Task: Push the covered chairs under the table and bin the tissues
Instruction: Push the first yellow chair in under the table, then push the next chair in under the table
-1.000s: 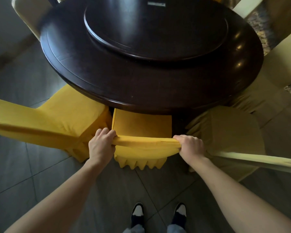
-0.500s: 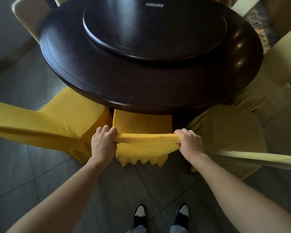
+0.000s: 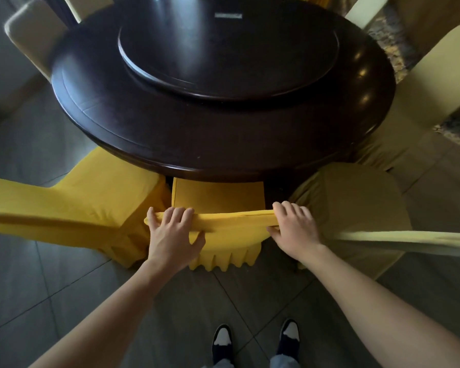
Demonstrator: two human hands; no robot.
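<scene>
A yellow covered chair (image 3: 218, 193) stands right in front of me, most of its seat under the edge of the dark round table (image 3: 223, 139). My left hand (image 3: 170, 232) lies over the left end of its backrest top, fingers spread over the edge and thumb on the near face. At the right end, my right hand (image 3: 295, 229) holds the same backrest. No tissues are in sight.
A second yellow covered chair (image 3: 91, 200) stands out to the left, touching the middle one. A pale olive covered chair (image 3: 351, 205) stands out on the right. More pale chairs ring the far side. A raised turntable (image 3: 229, 49) tops the table. My shoes (image 3: 222, 338) are on grey tiles.
The middle chair has slid further under the table, so less of its seat shows. Both hands went forward with it, and their fingers have loosened from a tight clench.
</scene>
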